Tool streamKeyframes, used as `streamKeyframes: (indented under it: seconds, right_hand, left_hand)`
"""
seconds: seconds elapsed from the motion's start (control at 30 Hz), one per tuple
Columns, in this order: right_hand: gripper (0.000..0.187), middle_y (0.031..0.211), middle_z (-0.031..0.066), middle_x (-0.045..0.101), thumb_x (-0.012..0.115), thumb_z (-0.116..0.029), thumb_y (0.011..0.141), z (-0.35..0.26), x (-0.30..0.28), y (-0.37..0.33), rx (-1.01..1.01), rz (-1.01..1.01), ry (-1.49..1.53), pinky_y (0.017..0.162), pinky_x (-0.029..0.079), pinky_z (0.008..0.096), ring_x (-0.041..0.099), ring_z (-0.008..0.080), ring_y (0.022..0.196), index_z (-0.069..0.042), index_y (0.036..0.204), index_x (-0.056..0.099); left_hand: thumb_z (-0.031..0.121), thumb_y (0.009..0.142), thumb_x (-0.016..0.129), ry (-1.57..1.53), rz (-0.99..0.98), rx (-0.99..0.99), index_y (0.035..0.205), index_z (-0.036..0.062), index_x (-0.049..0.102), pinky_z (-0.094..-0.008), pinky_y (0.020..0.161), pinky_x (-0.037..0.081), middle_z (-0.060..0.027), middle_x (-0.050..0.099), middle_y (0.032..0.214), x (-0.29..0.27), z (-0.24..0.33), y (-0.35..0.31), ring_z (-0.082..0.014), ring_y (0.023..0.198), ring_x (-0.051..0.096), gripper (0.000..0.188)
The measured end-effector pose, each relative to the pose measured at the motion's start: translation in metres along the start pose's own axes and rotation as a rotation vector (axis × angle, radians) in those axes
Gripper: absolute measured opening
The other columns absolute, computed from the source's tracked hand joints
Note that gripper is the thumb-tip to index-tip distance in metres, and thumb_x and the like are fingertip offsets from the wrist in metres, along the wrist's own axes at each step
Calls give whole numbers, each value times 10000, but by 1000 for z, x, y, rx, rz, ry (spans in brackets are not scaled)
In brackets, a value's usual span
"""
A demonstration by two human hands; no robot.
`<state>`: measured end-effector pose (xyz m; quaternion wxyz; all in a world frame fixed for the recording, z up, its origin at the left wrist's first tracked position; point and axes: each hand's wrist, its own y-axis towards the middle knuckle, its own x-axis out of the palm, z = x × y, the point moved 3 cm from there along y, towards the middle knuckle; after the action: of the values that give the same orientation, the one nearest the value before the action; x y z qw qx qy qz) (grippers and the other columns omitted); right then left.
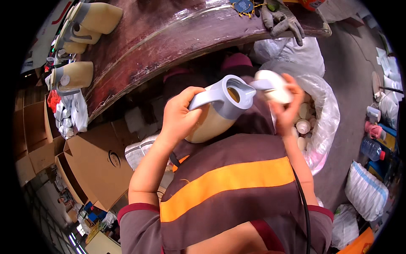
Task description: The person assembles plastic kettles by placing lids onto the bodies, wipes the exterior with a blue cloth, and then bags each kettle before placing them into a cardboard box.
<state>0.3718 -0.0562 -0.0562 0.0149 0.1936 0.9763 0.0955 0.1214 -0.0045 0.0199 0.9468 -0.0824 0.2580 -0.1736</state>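
Note:
My left hand [181,111] is wrapped round the grey handle of a cream thermos jug [208,127]. The jug is tilted over my lap, with its grey collar and pouring spout toward the right. Its mouth is uncovered and shows a yellowish-brown inside. Close beside the spout, my right hand [289,108] grips a round white lid [277,89] with a grey tab pointing at the jug. Motion blurs the lid and that hand slightly. Whether the tab touches the spout I cannot tell.
An open clear plastic bag [327,114] of round cream caps [303,126] stands at my right. Ahead is a dark red table [169,46], with several similar jugs [74,75] at its left and a grey work glove [284,23]. Cardboard boxes [99,163] lie left.

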Motion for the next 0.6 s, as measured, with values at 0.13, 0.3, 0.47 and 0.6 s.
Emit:
streamKeyframes:
  seconds: [0.13,0.3,0.47,0.6]
  right_hand:
    - [618,1371,230,383,798,-288,663,-21,35,-1,-70,-402,-259,1033,340,413,403,366,1264,-49,1093,424]
    - [673,1242,207,474,782,-345,657,-49,83,0,-149,-579,-335,906,416,447,516,380,1086,-65,1182,468]
    - [508,1151,158,517,646,-447,705,-93,111,-5,-867,-960,-347,871,425,441,522,358,1027,-128,1099,617]
    - [455,1117,173,546,583,-386,785,-57,119,25,-551,-859,-501,931,395,427,503,354,1085,-79,1120,560]
  left_hand:
    - [-14,717,567,150,11,112,1002,35,616,-252,709,465,-84,641,839,-3,2,-14,-155,763,612,294]
    - [38,693,607,305,18,269,998,72,630,-314,707,495,-136,644,871,-12,-14,-30,-255,800,649,308]
    - [101,739,687,0,-126,112,948,44,645,-266,662,458,-38,604,745,-42,-48,29,-108,712,558,220]
    - [171,763,648,226,37,124,888,43,611,-391,661,480,-160,636,796,-30,-35,13,-294,765,633,183]
